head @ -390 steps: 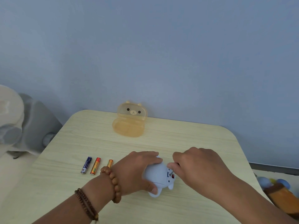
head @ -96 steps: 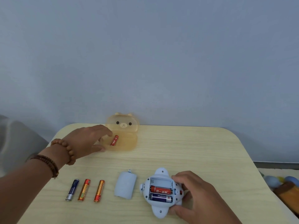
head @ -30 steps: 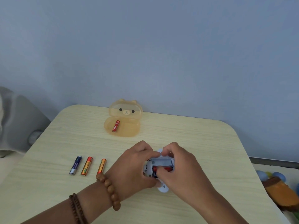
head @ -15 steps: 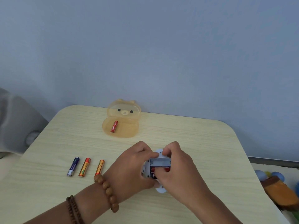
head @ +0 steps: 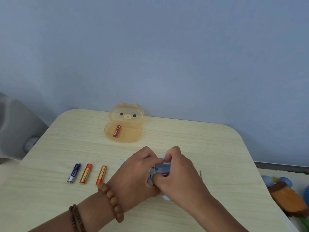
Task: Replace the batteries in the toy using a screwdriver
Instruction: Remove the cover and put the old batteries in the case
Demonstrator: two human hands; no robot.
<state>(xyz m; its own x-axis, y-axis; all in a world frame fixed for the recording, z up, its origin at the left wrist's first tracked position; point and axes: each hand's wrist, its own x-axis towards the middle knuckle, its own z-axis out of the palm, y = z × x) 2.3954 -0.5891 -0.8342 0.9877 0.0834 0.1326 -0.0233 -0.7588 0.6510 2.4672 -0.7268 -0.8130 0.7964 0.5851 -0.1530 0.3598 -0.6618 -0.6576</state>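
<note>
The pale blue toy (head: 153,175) lies near the table's front, its battery bay facing up with a red battery (head: 164,174) showing inside. My left hand (head: 138,171) grips the toy from the left. My right hand (head: 177,173) covers its right side, fingers pressing into the bay. Three spare batteries (head: 87,173) lie in a row to the left. A thin screwdriver tip (head: 200,174) peeks out right of my right hand. The toy's removed cover (head: 124,162) is mostly hidden behind my left hand.
An open amber bear-shaped case (head: 124,129) stands at the back of the wooden table (head: 200,144) with one red battery (head: 117,131) in its tray. A grey object sits off the left edge, soft toys (head: 287,193) off the right edge.
Both hands stay closed around the toy; the right fingers have shifted a little lower over the battery bay. The view has drifted slightly.
</note>
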